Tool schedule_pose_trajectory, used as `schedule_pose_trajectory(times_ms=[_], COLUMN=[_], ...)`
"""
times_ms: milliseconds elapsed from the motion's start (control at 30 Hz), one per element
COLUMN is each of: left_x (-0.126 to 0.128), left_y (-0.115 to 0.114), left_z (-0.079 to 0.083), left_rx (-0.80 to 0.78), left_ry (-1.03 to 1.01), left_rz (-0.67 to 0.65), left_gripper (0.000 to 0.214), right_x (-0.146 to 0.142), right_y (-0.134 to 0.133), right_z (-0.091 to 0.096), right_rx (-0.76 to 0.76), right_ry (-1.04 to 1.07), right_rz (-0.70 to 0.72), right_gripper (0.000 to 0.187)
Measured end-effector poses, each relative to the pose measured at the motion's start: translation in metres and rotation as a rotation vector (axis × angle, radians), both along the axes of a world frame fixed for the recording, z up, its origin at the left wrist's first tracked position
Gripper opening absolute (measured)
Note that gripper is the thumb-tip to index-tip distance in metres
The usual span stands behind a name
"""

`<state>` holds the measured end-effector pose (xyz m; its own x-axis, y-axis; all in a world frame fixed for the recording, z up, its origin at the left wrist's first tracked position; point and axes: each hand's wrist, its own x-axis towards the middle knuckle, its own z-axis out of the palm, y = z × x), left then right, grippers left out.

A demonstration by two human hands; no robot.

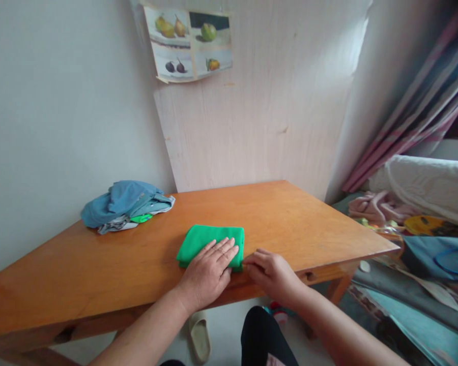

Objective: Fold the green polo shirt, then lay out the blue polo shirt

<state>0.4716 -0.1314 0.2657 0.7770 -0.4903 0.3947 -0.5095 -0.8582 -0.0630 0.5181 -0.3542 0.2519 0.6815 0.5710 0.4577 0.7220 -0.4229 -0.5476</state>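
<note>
A green cloth [204, 240], folded into a thick rectangle, lies near the front edge of the wooden table [229, 206]. My left hand [212, 264] rests flat on its top, fingers stretched toward the cloth's right side. At the lower right corner of the cloth, my right hand [267, 269] has thumb and fingers pinched together on the edge of the green fabric. What exactly sits between those fingertips is partly hidden.
A heap of crumpled clothes [125, 203], blue, grey and bright green, sits at the table's back left. Fruit pictures [191, 46] hang on the wall panel. Right of the table are bedding [431, 183] and a blue-grey bag [438, 256]. A slipper [199, 338] lies below.
</note>
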Motion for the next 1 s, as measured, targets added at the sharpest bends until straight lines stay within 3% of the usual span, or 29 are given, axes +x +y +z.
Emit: schedule_pose_trajectory(times_ms=[100,167,300,433,600,767,900,1000], left_x=[-0.001,-0.001,-0.001,-0.001,-0.004,-0.005,0.015,0.038], left_y=[0.0,0.0,0.0,0.0,-0.003,0.007,0.036,0.057], left_z=[-0.002,-0.001,0.0,-0.002,-0.001,0.013,0.03,0.038], left_rx=[-0.023,-0.021,0.015,0.029,-0.017,-0.246,-0.483,-0.496], left_ry=[-0.004,-0.003,0.0,-0.002,0.024,0.022,-0.099,-0.099], left_rz=[0.002,0.005,0.006,0.004,0.005,-0.028,0.127,0.254], left_gripper=[0.057,0.055,0.055,0.055,0.057,0.051,0.044,0.044], right_x=[0.027,0.048,0.073,0.078,0.085,0.089,0.08,0.07], right_y=[0.002,0.008,0.026,0.041,0.046,0.057,0.077,0.094], right_z=[0.003,0.006,0.012,0.016,0.022,0.052,0.076,0.079], right_rx=[0.101,0.077,-0.081,-0.285,-0.337,-0.327,-0.413,-0.501], right_ry=[0.031,0.023,0.064,0.078,0.076,0.026,-0.101,-0.192], right_rz=[-0.152,-0.227,-0.248,-0.329,-0.276,-0.267,-0.215,-0.142], right_gripper=[0.026,0.032,0.047,0.046,0.039,0.048,0.048,0.038])
